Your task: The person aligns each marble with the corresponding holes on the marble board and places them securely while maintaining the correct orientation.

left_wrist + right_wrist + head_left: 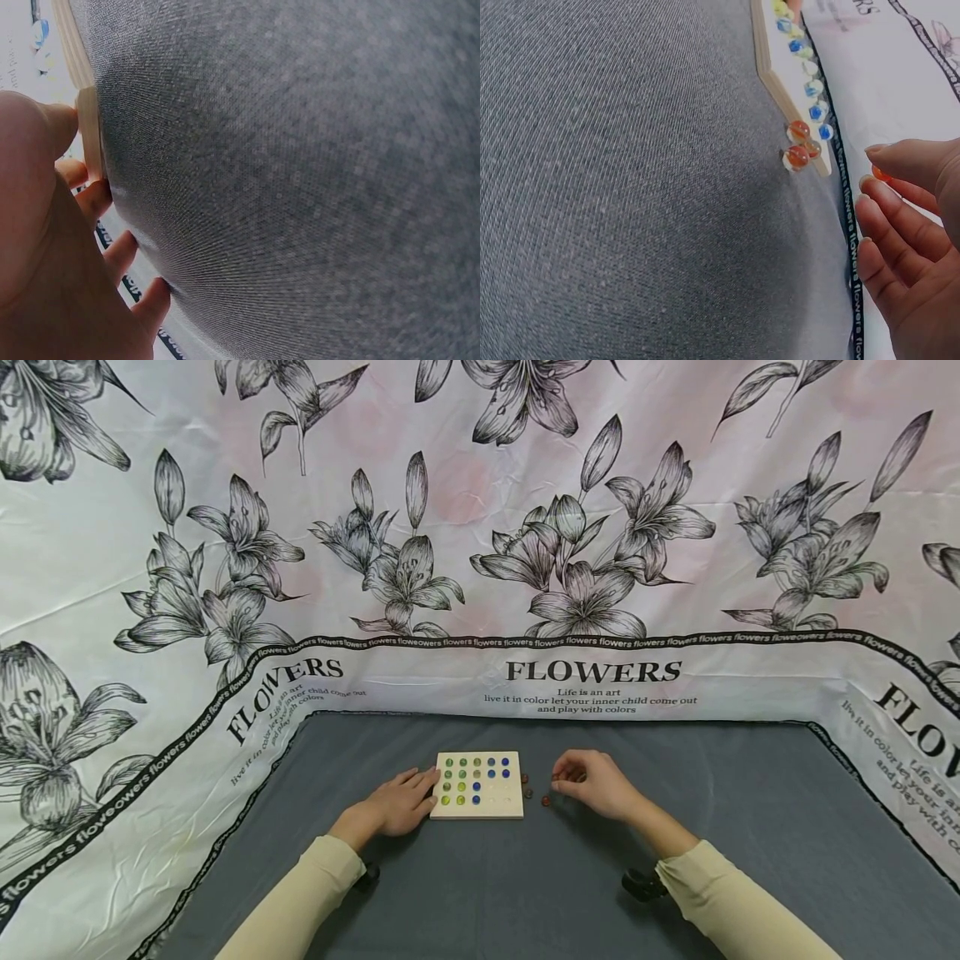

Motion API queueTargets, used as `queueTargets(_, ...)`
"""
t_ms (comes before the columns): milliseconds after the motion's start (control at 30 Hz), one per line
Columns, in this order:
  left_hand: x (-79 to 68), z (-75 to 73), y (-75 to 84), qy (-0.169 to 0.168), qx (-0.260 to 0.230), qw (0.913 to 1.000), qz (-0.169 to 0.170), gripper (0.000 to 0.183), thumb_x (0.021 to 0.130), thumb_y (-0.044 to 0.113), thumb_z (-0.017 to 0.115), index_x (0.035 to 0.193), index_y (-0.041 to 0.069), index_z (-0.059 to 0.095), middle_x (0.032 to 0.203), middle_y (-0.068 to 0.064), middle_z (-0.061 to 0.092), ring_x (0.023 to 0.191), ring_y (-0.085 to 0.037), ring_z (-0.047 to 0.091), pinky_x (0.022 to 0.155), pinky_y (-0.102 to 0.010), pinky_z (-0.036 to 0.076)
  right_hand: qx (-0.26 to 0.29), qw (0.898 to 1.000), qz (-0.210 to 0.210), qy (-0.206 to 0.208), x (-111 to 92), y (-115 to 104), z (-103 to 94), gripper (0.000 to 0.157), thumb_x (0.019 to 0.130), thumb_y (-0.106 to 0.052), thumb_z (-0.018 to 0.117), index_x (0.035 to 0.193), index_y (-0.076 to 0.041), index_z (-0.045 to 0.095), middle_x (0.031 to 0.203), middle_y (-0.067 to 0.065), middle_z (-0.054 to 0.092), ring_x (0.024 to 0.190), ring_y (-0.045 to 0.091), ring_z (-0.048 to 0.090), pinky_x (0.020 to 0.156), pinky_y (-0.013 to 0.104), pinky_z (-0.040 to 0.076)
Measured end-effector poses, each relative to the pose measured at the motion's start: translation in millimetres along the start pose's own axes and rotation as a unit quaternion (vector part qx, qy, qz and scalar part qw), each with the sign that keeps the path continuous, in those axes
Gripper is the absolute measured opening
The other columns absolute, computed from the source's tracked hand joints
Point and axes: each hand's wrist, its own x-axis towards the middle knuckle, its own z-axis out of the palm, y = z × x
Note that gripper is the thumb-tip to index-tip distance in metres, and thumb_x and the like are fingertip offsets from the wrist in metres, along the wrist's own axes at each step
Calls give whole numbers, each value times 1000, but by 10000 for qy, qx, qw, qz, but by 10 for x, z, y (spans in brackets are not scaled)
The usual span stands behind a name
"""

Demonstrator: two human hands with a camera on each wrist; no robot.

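A pale wooden board (495, 811) bears rows of glass marbles, green and yellow-green ones (447, 774) to the left and blue ones (491, 762) farther right. Bare hollows show at its near right corner. My left hand (401, 802) rests against the board's left edge, its fingers fairly straight and the thumb touching the wooden side (91, 131). Off the right edge, my right hand (596, 783) pinches an orange-red marble (880, 174) between thumb and index finger, above the cloth. Three loose reddish-brown marbles, one of them (798, 156) nearest the camera, lie between that hand and the board.
Dark grey cloth (480, 885) covers the table. Behind it and at both sides rises a white flower-printed cloth (450, 677) with a black lettered border. Dark wrist devices, one (642, 885) on the right, sit at both sleeve cuffs.
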Motion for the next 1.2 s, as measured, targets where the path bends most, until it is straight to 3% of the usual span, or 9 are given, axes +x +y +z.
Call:
queueTargets(433,83,121,-124,116,-32,9999,40,58,112,37,37,164,14,26,169,-7,24,155,-36,20,122,-60,23,58,9999,-147,-2,11,-104,26,9,92,-7,77,99,-5,72,88,-2,70,79,14,65,70,30,55)
queueTargets(1200,-31,-37,15,-85,-2,10000,-20,57,113,33,36,164,11,26,169,-10,24,155,-37,20,122,-60,23,131,9995,-293,-54,152,-323,186,11,93,-8,76,102,-3,72,88,-2,69,77,12,64,68,29,55)
